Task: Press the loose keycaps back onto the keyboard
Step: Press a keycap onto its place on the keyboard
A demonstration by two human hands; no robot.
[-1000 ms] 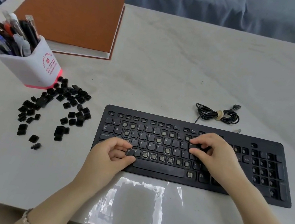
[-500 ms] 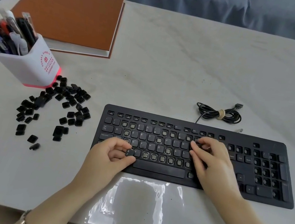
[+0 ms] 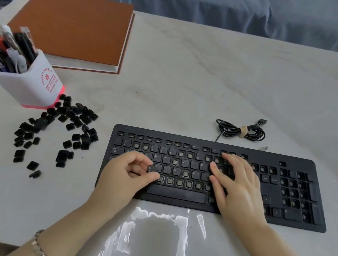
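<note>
On the pale table (image 3: 195, 76), the black keyboard (image 3: 264, 159) lay before the person with many sockets bare, and the heap of loose keycaps (image 3: 57, 128) was to its left, beside the pen holder (image 3: 33, 83). The left hand (image 3: 127, 177) was at the keyboard's left end and pinched one keycap (image 3: 153, 168) between thumb and curled fingers. The right hand (image 3: 239, 185) lay on the keys with fingers stretched flat, holding nothing.
</note>
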